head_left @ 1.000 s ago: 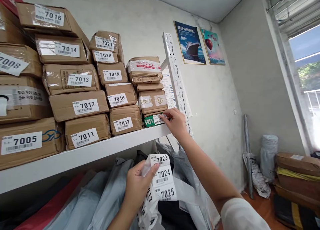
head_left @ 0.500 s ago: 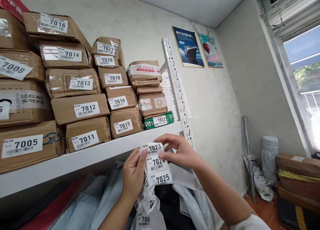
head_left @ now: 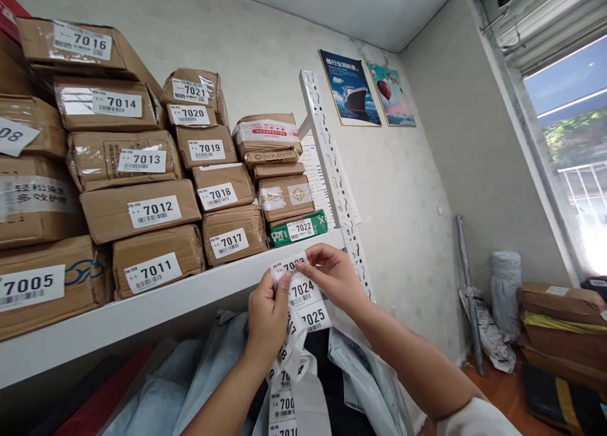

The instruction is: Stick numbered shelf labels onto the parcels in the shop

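Note:
A strip of white number labels point(head_left: 307, 303) hangs in front of the shelf, with 7024 and 7025 readable and its tail twisting downward. My left hand point(head_left: 266, 314) grips the strip at its left edge, thumb on the front. At the top label, 7023 point(head_left: 281, 266), my right hand point(head_left: 334, 277) pinches the right side between thumb and forefinger, covering part of the number. Just beyond the hands, a green parcel point(head_left: 279, 236) labelled 7022 lies at the bottom of a stack of brown boxes point(head_left: 287, 199) on the shelf.
Labelled brown cartons point(head_left: 150, 208) are stacked along the white shelf point(head_left: 190, 292), which ends at a perforated metal upright point(head_left: 327, 151). Plastic-wrapped bags point(head_left: 208, 360) fill the space below. More boxes point(head_left: 559, 306) and a wrapped roll point(head_left: 506, 290) stand at the right.
Both hands and the labels have shifted slightly right and up in view. My right thumb has moved up from 7024 to 7023. The camera has turned a little right.

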A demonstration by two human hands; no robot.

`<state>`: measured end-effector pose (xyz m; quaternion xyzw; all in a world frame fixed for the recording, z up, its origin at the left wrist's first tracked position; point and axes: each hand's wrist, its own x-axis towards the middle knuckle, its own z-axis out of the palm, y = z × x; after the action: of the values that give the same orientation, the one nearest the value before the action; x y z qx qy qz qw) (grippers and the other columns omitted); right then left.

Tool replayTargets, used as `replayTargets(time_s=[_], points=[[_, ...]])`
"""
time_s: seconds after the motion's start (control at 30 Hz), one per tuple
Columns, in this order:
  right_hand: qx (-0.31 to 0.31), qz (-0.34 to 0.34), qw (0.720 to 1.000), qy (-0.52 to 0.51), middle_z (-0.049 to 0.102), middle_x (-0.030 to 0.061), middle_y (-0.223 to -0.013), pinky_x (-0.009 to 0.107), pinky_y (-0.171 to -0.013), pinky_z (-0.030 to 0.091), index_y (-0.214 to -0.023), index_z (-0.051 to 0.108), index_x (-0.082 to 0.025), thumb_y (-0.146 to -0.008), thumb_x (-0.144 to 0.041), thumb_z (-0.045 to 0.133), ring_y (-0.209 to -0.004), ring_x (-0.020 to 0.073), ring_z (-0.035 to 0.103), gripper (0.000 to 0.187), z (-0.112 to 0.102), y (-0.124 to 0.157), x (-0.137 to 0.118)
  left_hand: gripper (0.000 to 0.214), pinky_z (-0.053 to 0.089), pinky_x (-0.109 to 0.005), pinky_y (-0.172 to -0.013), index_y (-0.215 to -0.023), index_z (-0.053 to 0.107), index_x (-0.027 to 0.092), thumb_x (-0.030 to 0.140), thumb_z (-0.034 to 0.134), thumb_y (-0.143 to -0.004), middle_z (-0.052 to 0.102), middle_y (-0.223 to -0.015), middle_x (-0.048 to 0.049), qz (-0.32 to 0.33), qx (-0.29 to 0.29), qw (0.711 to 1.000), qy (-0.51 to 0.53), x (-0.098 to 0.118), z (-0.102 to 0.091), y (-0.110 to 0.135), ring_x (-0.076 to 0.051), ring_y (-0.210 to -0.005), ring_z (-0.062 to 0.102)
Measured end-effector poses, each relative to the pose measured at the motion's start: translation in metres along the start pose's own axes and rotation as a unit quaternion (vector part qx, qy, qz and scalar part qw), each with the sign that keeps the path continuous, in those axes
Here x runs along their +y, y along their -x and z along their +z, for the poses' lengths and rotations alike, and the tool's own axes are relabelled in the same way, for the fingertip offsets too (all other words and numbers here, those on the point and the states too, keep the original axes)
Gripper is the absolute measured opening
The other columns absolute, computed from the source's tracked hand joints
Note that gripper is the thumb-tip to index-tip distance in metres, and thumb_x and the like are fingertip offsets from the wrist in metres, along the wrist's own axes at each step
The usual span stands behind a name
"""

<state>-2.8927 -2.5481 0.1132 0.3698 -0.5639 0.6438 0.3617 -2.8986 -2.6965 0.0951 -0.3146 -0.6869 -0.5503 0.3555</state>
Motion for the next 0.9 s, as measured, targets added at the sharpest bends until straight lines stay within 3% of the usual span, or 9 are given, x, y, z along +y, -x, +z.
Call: replayTargets(time_s=[0.1,0.23,0.4,0.5,0.6,0.67,0.73,0.8,0.9], points=[[0.019,-0.077,0.995,0.068,0.062,0.001,-0.077,0.026,-0.062,0.045,-0.079,0.065,-0.021,-0.08,-0.032,0.072,-0.074,0.014,0.058,0.013,0.007,-0.012,-0.003,0.031,0.045,-0.022,-0.062,-0.089,0.062,0.018,0.049,0.059,-0.087,0.064,-0.075,0.0016,-0.043,0.014,0.998,0.05,0.003,-0.001,-0.006,-0.014,-0.07,0.057],[0.147,-0.182,0.964,0.124,0.065,0.0021,-0.08,0.028,-0.066,0.048,-0.082,0.064,-0.021,-0.085,-0.031,0.064,-0.076,0.0151,0.06,0.011,0.004,-0.064,-0.013,0.032,0.048,-0.023,-0.064,-0.092,0.068,0.017,0.047,0.069,-0.079,0.07,-0.082,-0.0016,-0.08,-0.04,0.996,0.029,0.002,-0.003,-0.002,-0.018,-0.075,0.06],[0.121,-0.169,0.934,0.29,0.06,-0.0017,-0.069,0.028,-0.065,0.047,-0.077,0.059,-0.02,-0.076,-0.028,0.071,-0.063,0.0131,0.054,0.014,-0.007,-0.132,-0.021,0.035,0.043,-0.022,-0.056,-0.088,0.069,0.016,0.05,0.064,-0.082,0.066,-0.073,-0.0004,-0.072,-0.025,0.996,-0.034,-0.003,-0.015,0.011,-0.015,-0.064,0.055],[0.117,-0.155,0.883,0.427,0.059,-0.0014,-0.065,0.031,-0.065,0.046,-0.083,0.059,-0.02,-0.078,-0.03,0.072,-0.06,0.0151,0.053,0.016,-0.006,-0.139,-0.023,0.033,0.042,-0.021,-0.055,-0.083,0.069,0.016,0.049,0.064,-0.083,0.062,-0.068,0.0008,-0.059,-0.027,0.997,-0.032,-0.002,-0.023,0.014,-0.013,-0.062,0.051],[0.171,-0.139,0.835,0.504,0.064,0.0052,-0.076,0.035,-0.067,0.046,-0.095,0.06,-0.019,-0.078,-0.034,0.073,-0.069,0.021,0.058,0.026,-0.005,-0.124,-0.03,0.032,0.041,-0.02,-0.053,-0.079,0.068,0.017,0.048,0.064,-0.083,0.06,-0.065,0.0016,-0.049,-0.024,0.998,-0.022,0.001,-0.03,0.012,-0.013,-0.061,0.05],[0.179,-0.161,0.852,0.466,0.066,0.0091,-0.089,0.037,-0.071,0.048,-0.102,0.06,-0.018,-0.08,-0.036,0.071,-0.078,0.0224,0.061,0.03,-0.006,-0.105,-0.038,0.032,0.04,-0.02,-0.052,-0.075,0.066,0.017,0.049,0.064,-0.083,0.059,-0.063,0.0022,-0.048,-0.01,0.999,-0.012,0.003,-0.034,0.009,-0.012,-0.06,0.049],[0.062,-0.182,0.914,0.357,0.067,0.0086,-0.097,0.034,-0.073,0.05,-0.108,0.061,-0.019,-0.086,-0.039,0.064,-0.085,0.0204,0.063,0.029,-0.006,-0.082,-0.045,0.034,0.04,-0.02,-0.052,-0.074,0.065,0.018,0.05,0.063,-0.084,0.058,-0.062,0.0025,-0.044,0.007,0.999,0.004,0.005,-0.037,0.004,-0.012,-0.059,0.048],[-0.099,-0.161,0.949,0.253,0.068,0.0059,-0.096,0.03,-0.071,0.052,-0.106,0.065,-0.022,-0.087,-0.041,0.063,-0.087,0.0178,0.065,0.028,-0.005,-0.06,-0.049,0.034,0.043,-0.021,-0.055,-0.078,0.066,0.018,0.051,0.06,-0.086,0.061,-0.068,0.0012,-0.032,0.012,0.999,0.027,0.008,-0.038,-0.003,-0.013,-0.062,0.051],[-0.155,-0.116,0.962,0.194,0.069,0.0039,-0.088,0.028,-0.068,0.053,-0.091,0.069,-0.02,-0.08,-0.037,0.072,-0.081,0.0157,0.064,0.02,0.001,-0.04,-0.048,0.029,0.049,-0.024,-0.074,-0.096,0.069,0.02,0.046,0.064,-0.085,0.07,-0.097,-0.0033,-0.012,-0.006,0.997,0.078,0.016,-0.036,-0.017,-0.019,-0.09,0.062]])
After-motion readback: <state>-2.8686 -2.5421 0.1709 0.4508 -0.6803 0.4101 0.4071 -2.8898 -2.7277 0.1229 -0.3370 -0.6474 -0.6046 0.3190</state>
